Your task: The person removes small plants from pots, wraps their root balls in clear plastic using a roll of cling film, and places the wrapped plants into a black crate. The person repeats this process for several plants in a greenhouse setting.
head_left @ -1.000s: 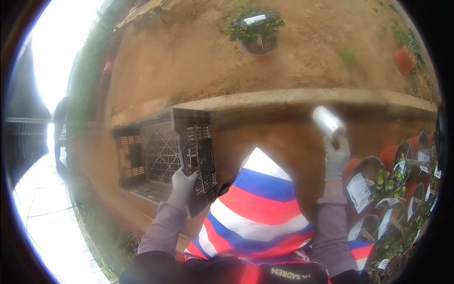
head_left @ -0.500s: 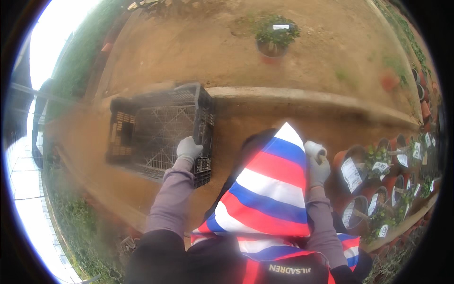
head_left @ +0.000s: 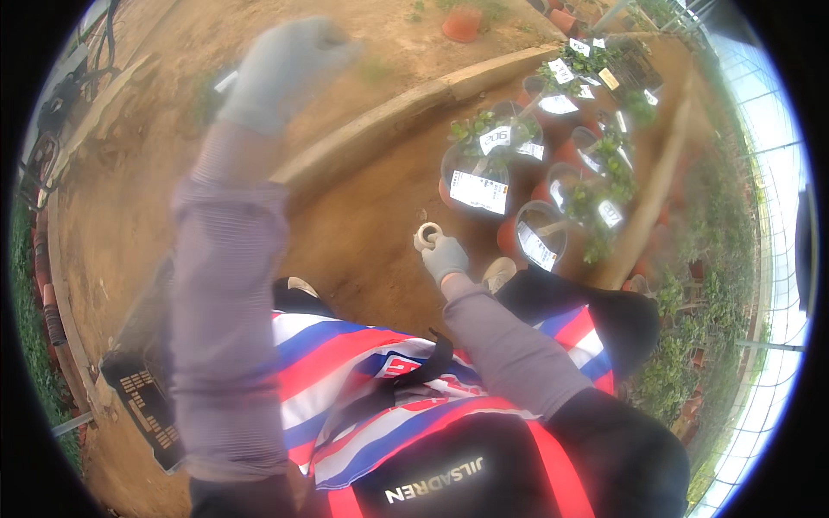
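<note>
My left hand [head_left: 285, 73], in a pale grey glove, is raised at the upper left over the soil, with nothing visible in it. Motion blurs its fingers, so their closing is unclear. A pale roll of tape [head_left: 427, 233] with a hollow core sits in the closed fingers of my gloved right hand [head_left: 446, 258], above the bare soil before my knees. Just right of that hand stand several plastic pots with leafy plants and white tags; the nearest pot [head_left: 505, 235] is reddish. My left forearm partly hides a black plastic crate [head_left: 142, 397] at the lower left.
A low concrete kerb [head_left: 380, 116] crosses the ground beyond my right hand. Another plant with a white tag [head_left: 226, 82] stands partly behind my left hand. An orange pot [head_left: 462, 24] lies at the far edge. Green plants [head_left: 682, 345] line the right side.
My left hand has let go of the crate and risen to the upper left. My view has turned right, bringing the tagged pots to the middle. The roll stays in my right hand.
</note>
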Motion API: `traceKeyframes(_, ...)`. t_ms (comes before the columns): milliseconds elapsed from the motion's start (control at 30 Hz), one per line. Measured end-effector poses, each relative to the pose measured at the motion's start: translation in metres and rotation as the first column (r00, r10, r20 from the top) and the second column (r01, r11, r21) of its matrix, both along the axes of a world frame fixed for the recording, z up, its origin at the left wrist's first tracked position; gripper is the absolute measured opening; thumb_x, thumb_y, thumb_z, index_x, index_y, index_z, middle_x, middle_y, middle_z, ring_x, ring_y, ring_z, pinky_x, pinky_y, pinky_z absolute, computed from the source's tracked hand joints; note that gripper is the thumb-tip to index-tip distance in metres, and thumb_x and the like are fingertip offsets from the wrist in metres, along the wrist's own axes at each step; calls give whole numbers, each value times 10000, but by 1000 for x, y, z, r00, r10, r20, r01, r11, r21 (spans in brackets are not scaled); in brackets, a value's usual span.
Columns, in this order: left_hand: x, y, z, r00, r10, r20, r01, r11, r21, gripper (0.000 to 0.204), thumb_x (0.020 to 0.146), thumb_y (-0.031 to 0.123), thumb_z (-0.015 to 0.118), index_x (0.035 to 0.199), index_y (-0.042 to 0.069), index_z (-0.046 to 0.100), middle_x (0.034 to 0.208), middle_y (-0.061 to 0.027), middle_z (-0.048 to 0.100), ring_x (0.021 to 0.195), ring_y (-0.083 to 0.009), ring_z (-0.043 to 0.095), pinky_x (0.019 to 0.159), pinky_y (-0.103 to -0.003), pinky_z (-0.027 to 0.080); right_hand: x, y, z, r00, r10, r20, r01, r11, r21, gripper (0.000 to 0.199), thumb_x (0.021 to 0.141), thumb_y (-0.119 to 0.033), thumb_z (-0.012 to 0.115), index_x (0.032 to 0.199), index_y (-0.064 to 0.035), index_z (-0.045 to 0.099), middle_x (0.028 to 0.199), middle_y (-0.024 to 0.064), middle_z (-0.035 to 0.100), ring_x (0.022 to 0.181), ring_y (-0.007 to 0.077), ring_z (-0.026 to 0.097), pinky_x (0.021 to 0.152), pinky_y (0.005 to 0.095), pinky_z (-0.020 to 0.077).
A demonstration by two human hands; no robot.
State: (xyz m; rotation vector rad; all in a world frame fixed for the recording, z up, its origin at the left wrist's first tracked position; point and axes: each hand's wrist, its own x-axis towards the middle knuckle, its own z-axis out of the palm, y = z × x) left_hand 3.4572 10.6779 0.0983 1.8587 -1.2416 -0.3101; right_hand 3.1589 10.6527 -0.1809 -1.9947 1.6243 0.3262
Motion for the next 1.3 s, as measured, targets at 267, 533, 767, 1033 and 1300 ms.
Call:
traceKeyframes(267,-152,6,-284,528,458,-715,-166,881,442,176,903,115,697,1010,-20,730,884,-94,749,806,-132,699,741,-263,546,-70,-85,-86,560,-543,625,589,792,161,543,885,-422,733,1206,4,635,1079,163,692,948,293,684,844,413,537)
traceKeyframes(533,-127,-4,-252,570,170,-804,-111,985,129,186,952,117,666,1080,-16,696,944,-90,740,804,-140,694,722,-260,540,-104,-102,-120,-377,-803,462,499,244,832,277,975,-194,629,1194,-29,596,1129,135,648,954,317,655,819,449,540)
traceKeyframes(767,-145,-8,-285,470,267,-841,-88,963,257,201,960,104,653,1116,-19,685,995,-102,734,863,-163,708,759,-276,559,-118,-35,-119,-291,-866,407,782,30,623,385,961,-242,631,1259,-9,558,1114,163,656,981,298,666,814,437,545)
traceKeyframes(1033,-147,1,-285,540,265,-799,-60,959,277,229,959,114,657,1143,-21,678,1017,-99,729,895,-169,713,775,-280,561,-95,-86,-126,780,-462,422,593,763,-259,631,916,-392,696,1332,40,498,1055,181,673,937,257,696,729,391,566)
traceKeyframes(1300,-175,27,-269,503,240,-830,-12,963,271,215,959,112,650,1133,-8,687,978,-89,747,841,-138,709,700,-246,527,-48,-175,-121,408,-627,664,577,740,344,348,902,-110,625,1198,63,569,926,174,700,604,263,711,444,310,528)
